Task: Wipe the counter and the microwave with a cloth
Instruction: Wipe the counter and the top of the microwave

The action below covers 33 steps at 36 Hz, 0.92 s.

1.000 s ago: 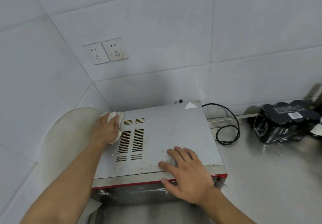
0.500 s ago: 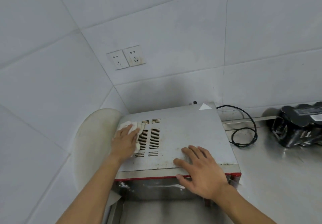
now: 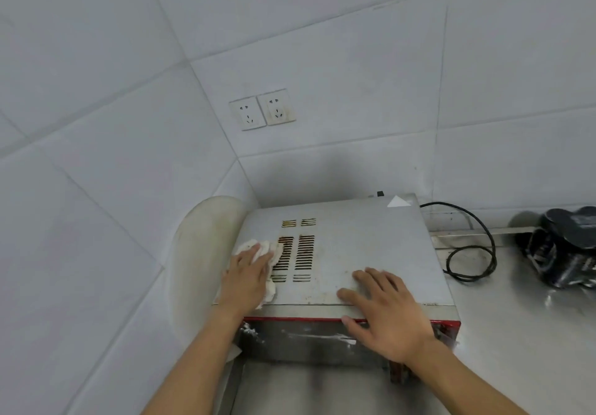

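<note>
The grey microwave (image 3: pixel 351 247) with a red front trim stands in the tiled corner on a steel counter (image 3: pixel 522 343). My left hand (image 3: pixel 246 277) presses a crumpled white cloth (image 3: pixel 258 248) onto the left part of its top, beside the vent slots. My right hand (image 3: pixel 385 311) lies flat with fingers spread on the top's front right, the thumb hooked over the front edge.
A white oval board (image 3: pixel 201 259) leans against the left wall beside the microwave. A black power cord (image 3: pixel 471 253) loops on the counter to the right. A shrink-wrapped pack of dark bottles (image 3: pixel 564 250) stands at the far right. Two wall sockets (image 3: pixel 263 109) sit above.
My left hand has dragged the cloth along the top's left side from the back corner toward the front edge. The right hand has stayed in place. The camera view has shifted left.
</note>
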### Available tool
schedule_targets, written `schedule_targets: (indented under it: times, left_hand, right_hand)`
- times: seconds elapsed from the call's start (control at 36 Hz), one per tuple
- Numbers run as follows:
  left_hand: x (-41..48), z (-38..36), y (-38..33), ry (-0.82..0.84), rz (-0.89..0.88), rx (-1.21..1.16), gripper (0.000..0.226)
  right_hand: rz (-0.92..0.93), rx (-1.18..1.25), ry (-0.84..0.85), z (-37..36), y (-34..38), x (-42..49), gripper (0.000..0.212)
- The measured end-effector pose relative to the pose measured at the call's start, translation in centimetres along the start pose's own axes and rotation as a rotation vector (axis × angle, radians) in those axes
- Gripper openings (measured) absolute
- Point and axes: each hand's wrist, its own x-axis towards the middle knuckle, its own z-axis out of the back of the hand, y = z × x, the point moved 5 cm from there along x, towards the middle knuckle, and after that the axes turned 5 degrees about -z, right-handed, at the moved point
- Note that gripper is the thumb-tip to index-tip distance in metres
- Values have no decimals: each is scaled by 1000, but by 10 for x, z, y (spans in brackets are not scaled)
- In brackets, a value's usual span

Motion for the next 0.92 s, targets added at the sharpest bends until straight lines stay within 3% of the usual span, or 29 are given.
schedule_targets:
  times: [0.11,0.22,0.44,0.64,0.92]
  left_hand:
    - [-33,-9,-11,23,-6,55,53]
    - [-58,-22,-1,-69,-53,7,52]
    - [0,5,5,-16,74,-65,46]
    - [-34,0,-13,19,51,121,58]
    - [2,5,17,-40,157,-56,44]
  right_hand:
    - [4,-8,-2,1,1,-1,42]
    - [-1,-3,0,0,0,0,41]
    - [-2,-10,-8,1,1,0,43]
    - [-3,-6,5,0,1,-1,44]
    - [-4,-4,19,0,0,0,44]
